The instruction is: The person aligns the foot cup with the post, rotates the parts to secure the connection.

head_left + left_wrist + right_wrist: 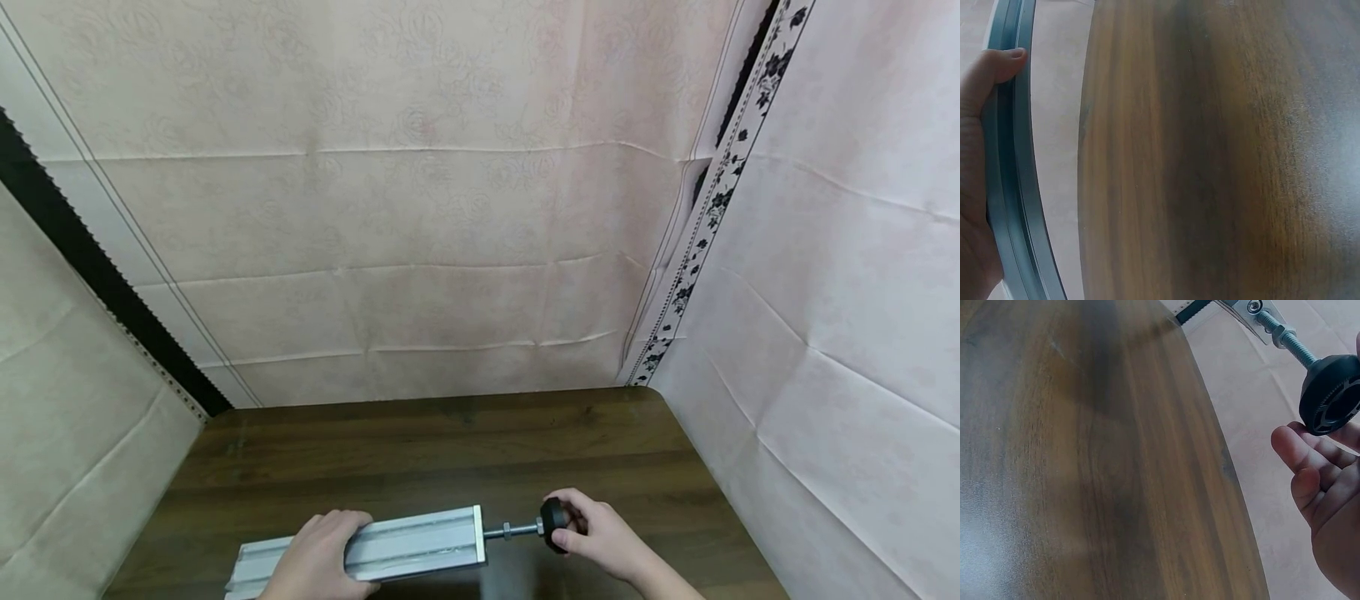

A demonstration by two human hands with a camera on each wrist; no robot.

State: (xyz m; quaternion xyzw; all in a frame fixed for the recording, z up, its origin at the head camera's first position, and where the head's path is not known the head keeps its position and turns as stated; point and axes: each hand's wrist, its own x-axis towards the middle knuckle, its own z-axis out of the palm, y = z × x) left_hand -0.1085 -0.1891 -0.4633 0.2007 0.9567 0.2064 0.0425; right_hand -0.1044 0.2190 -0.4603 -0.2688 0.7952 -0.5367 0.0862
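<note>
My left hand (322, 558) grips a silvery aluminium profile (420, 542) around its middle, thumb over the grooved side. In the left wrist view the left thumb lies along the grooved profile (1019, 156). A threaded rod (495, 532) with nuts sticks out of the profile's right end plate and carries a round black levelling foot (553, 525). My right hand (600, 537) pinches that foot by its rim between thumb and fingers. From the right wrist, the ribbed underside of the foot (1335, 403) shows, with the right fingers (1304, 450) curled beside it.
Below the profile lies a dark brown wood-grain table (450, 442) with rounded far corners. Creased pale patterned cloth (450, 250) hangs behind it and at both sides. A floral border strip (697, 242) runs down the right-hand seam.
</note>
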